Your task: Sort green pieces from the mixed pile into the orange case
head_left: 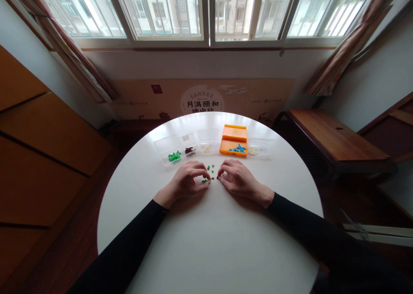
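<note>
Five little boxes sit in a row at the far side of the round white desk, and most of the small pieces are in them now. Only a few tiny pieces lie loose on the desk, so the sorting looks nearly done, with just that small bunch left to go.

Biggest is the orange box, with its lid standing open behind it. Blue pieces lie inside it. Next is the clear box on the far left, and it holds a pile of green pieces. Beside it is a smaller clear box with some dark brown bits in it. The clear box in the middle has a few pale yellow bits. The clear box on the far right has some pale bits too, but they are too small to tell what they are.

Both hands rest on the desk just in front of the boxes, close to each other. The left hand has its fingers curled down, and its fingertips touch a green and red piece. I cannot tell if it has really pinched it. The right hand is curled the same way, with its fingertips down at the desk near the loose bits, and I cannot tell if it holds one. A few more loose green and red bits lie between the hands, a little closer to the boxes.
</note>
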Demonstrator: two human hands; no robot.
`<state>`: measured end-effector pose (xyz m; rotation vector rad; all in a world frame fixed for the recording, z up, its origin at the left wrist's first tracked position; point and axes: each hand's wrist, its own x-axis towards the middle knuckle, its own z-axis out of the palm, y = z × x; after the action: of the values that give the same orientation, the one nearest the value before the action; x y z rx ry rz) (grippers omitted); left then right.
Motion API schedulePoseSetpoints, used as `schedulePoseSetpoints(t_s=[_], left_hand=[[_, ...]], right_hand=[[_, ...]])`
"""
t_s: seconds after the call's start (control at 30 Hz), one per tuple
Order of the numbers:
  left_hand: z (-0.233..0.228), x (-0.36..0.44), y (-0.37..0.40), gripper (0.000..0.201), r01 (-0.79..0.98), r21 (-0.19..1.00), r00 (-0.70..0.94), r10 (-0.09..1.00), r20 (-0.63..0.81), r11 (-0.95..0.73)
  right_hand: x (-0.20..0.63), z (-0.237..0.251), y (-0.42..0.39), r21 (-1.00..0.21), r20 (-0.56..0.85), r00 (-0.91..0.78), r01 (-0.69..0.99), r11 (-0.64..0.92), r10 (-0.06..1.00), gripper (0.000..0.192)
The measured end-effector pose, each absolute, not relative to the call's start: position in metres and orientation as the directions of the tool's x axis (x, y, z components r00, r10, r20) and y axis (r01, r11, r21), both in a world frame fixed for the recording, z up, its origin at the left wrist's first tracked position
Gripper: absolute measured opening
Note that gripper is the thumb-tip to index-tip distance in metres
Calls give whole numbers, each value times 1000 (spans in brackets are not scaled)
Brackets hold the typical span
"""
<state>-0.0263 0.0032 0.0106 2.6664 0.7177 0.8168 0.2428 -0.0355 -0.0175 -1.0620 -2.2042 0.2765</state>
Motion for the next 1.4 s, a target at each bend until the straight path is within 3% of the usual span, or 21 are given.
schedulePoseSetpoints(t_s=[0.5,0.63,0.8,1.07,1.4], left_hand=[[11,-25,2,11,372,394,713,531,458,-840],[7,-21,2,12,406,397,662,564,493,-823],[2,-12,-2,18,361,511,568,619,543,-780],[3,-11,-4,25,229,717,561,691,456,-659],[8,-11,-3,27,240,731,530,717,453,-639]], right_hand=[[241,-17,-36,-414,492,-475,610,676,730,4],[240,-16,-35,-458,522,-450,569,683,724,8],[240,-12,-35,-513,563,-417,501,697,714,10],[241,-13,-35,-497,615,-403,468,731,677,11],[242,-12,-37,-567,581,-368,457,685,726,16]])
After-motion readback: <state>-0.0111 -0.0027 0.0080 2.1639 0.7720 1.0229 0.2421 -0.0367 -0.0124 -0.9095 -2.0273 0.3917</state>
